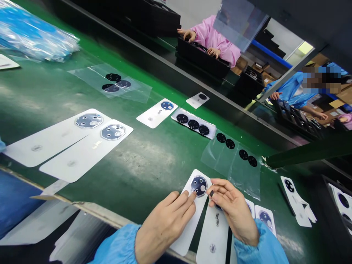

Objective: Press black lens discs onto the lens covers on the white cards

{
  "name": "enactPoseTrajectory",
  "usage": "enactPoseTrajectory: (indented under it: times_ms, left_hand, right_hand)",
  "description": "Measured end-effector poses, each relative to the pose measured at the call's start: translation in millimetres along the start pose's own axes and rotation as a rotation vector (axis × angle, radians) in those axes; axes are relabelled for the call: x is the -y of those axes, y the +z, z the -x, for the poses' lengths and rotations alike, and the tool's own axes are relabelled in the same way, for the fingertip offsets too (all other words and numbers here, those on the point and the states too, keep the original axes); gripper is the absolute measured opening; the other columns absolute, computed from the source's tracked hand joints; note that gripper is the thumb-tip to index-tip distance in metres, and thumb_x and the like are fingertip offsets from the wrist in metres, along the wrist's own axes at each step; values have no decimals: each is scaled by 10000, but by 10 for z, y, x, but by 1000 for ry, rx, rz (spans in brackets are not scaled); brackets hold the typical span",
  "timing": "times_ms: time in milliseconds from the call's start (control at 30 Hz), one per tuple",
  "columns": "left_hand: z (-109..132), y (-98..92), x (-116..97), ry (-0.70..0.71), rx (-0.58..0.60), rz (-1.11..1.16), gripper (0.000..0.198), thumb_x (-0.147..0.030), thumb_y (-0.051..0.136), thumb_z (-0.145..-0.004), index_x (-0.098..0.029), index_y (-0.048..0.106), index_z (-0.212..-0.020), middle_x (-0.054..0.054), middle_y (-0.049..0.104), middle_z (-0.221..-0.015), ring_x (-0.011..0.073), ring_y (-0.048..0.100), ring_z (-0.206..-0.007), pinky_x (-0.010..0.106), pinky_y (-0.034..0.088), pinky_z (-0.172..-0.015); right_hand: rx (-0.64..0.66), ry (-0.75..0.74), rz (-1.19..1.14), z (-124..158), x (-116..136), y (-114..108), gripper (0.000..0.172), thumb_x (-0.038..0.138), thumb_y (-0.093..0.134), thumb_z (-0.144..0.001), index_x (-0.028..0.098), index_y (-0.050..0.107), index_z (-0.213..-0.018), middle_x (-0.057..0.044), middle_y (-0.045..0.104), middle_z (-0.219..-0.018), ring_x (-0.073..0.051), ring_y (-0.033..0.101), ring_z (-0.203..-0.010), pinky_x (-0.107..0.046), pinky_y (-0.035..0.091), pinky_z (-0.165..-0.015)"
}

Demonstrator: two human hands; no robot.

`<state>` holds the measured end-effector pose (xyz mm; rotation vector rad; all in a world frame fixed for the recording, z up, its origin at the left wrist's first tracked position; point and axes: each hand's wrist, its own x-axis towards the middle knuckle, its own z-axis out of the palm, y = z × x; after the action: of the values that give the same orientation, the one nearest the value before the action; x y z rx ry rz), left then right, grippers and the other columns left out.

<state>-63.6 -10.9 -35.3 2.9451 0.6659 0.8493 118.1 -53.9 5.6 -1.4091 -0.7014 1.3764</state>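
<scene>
A person in blue sleeves works at a green table (145,172), both bare hands low in the view. The right hand (233,211) pinches a small dark piece (211,193) between thumb and fingertips. The piece sits at the very tips of the grip, just right of the shiny eight-sided patch (199,186) near the top of a white panel (188,233); whether it touches the panel cannot be told. The left hand (167,220) grasps nothing: its fingers lie extended across that panel, tips at the patch's lower left edge. A second white panel (213,236) lies alongside, its upper end partly covered by the right hand.

Beyond the hands, a clear bag (244,179) lies flat with four black discs (230,143) along its far side, in two pairs. Left of it, a pale, shiny-edged packet (211,129) bears three black discs in a row. Farther left, another clear bag (90,75) has three black discs clustered near its middle. Crinkled clear wrapping (35,36) with blue contents fills the upper left corner. At the right edge, a black box (327,216) holds white panels with dark circles. Across the table, a co-worker in pink sleeves (205,27) has both hands at a long black bin (202,60); its contents are too dark to make out.
</scene>
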Motion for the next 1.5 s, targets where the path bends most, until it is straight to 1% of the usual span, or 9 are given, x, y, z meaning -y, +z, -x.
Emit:
enactPoseTrajectory:
  times_ms: [100,367,567,700,867,933,1200,1367,1500]
  left_hand:
    - [1,0,2,3,3,0,287,-16,299,-909,-114,568,-889,98,649,-1050,185,555,-899,333,352,-767]
    - [-3,-3,-15,10,17,-24,256,-12,326,-900,-107,560,-860,105,641,-1054,194,556,-891,337,343,-755]
    - [-1,0,-15,26,28,-43,198,-43,377,-892,-115,560,-921,96,646,-1044,200,554,-918,339,348,-777]
    - [-5,-18,-16,35,21,-56,240,-39,344,-896,-125,569,-908,95,645,-1064,192,540,-947,336,343,-798]
    - [-3,-21,-17,13,11,-52,309,-30,286,-909,-119,582,-923,95,639,-1096,192,525,-999,343,332,-817]
    - [-7,-24,-15,8,9,-50,335,-29,266,-914,-124,587,-912,97,641,-1097,189,523,-1004,343,330,-817]
    - [-32,-50,-13,3,17,-55,390,-26,223,-922,-122,601,-915,89,648,-1089,178,522,-992,332,333,-815]
    - [-34,-45,-23,29,53,-79,362,-7,251,-905,-99,600,-941,104,642,-1076,179,520,-967,335,334,-802]
    - [-36,-32,-32,42,75,-103,384,-6,227,-905,-99,598,-942,99,641,-1082,176,520,-950,335,340,-796]
  right_hand:
    - [-32,-5,64,7,-7,-4,203,344,707,-738,168,633,-808,-34,639,-788,-112,557,-627,-260,477,-640]
    - [-35,-16,83,30,-31,37,318,472,518,-866,178,548,-747,28,502,-672,-65,402,-531,-196,345,-504]
    - [46,12,27,52,29,40,268,445,591,-824,178,602,-849,-10,579,-765,-112,546,-671,-253,463,-666]
    - [-17,45,91,38,58,45,249,394,700,-739,169,633,-821,-29,628,-783,-133,597,-690,-279,492,-706]
    - [-68,-58,214,-5,32,32,170,354,704,-734,195,684,-790,-25,639,-873,-108,595,-643,-248,499,-640]
    - [-72,-83,230,-18,11,18,151,341,704,-733,200,693,-789,-7,624,-801,-97,577,-614,-238,491,-625]
    - [-125,-22,196,-36,-25,-24,244,366,718,-711,189,622,-847,-2,602,-715,-125,584,-607,-269,494,-618]
    - [-132,-245,590,-86,-63,1,98,280,614,-798,203,654,-751,-20,526,-845,-133,521,-683,-270,442,-613]
    - [-141,-471,922,-129,-127,91,158,144,531,-845,225,645,-771,-23,458,-846,-174,475,-823,-313,411,-726]
